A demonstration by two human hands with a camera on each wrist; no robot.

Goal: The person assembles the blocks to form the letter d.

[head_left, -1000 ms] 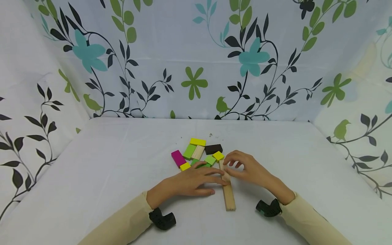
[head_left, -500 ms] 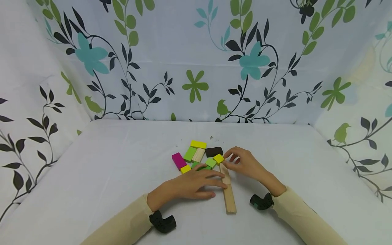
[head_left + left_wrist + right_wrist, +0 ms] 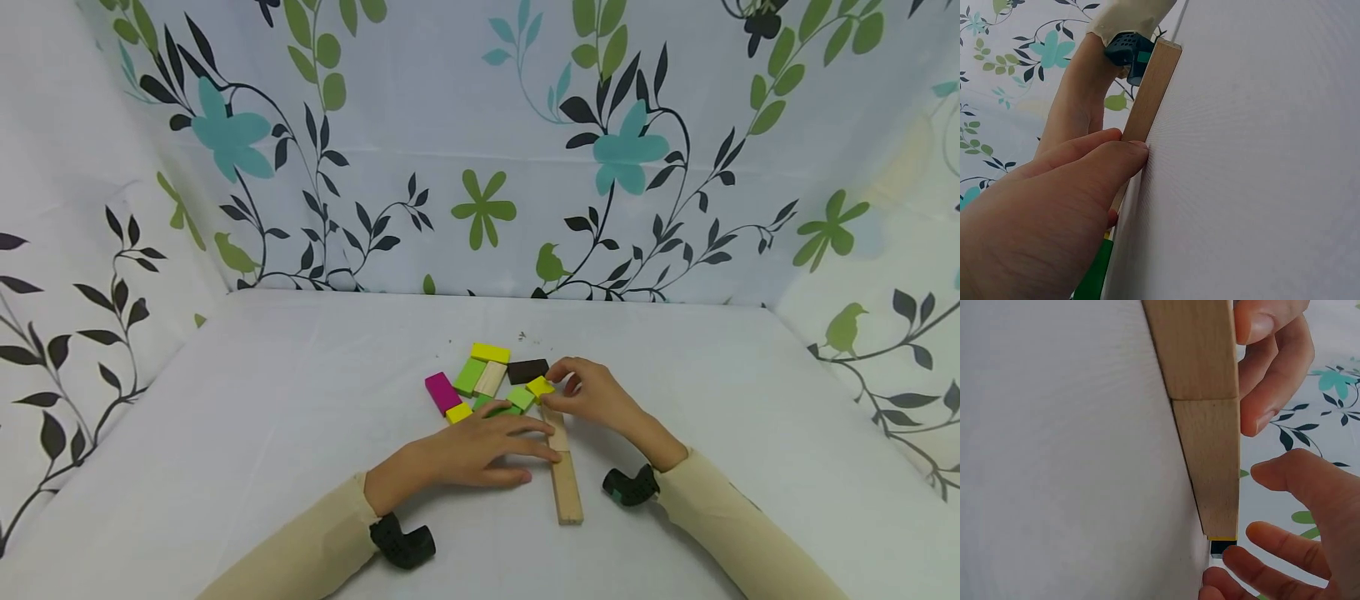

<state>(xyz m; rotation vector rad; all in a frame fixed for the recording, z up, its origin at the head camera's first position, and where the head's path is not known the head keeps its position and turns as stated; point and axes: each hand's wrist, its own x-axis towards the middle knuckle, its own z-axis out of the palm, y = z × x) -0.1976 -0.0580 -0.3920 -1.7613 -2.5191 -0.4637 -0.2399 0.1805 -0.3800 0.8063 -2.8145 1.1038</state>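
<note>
Two plain wooden blocks lie end to end in a line: the nearer block (image 3: pixel 567 492) and the farther block (image 3: pixel 557 437). My left hand (image 3: pixel 468 454) reaches over from the left with fingers spread, its fingertips touching the blocks near their joint. My right hand (image 3: pixel 596 400) is at the far end of the line, index finger and thumb right at the small yellow block (image 3: pixel 539 387). In the right wrist view its thumb (image 3: pixel 1297 481) and fingers stand apart, loosely bent. A light green block (image 3: pixel 521 399) sits beside the yellow one. Green pieces behind my left hand are partly hidden.
Farther back are a dark block (image 3: pixel 528 372), a long yellow block (image 3: pixel 491 352), a green block (image 3: pixel 469 377) and a pale wooden block (image 3: pixel 491 379). At left lie a magenta block (image 3: pixel 442 393) and another yellow block (image 3: pixel 458 412). A patterned curtain (image 3: pixel 420 150) stands behind the white table (image 3: pixel 300 400).
My right hand has moved left, its fingertips coming from above the wooden block to the small yellow block. My left hand stays on the wooden blocks. The view has shifted slightly.
</note>
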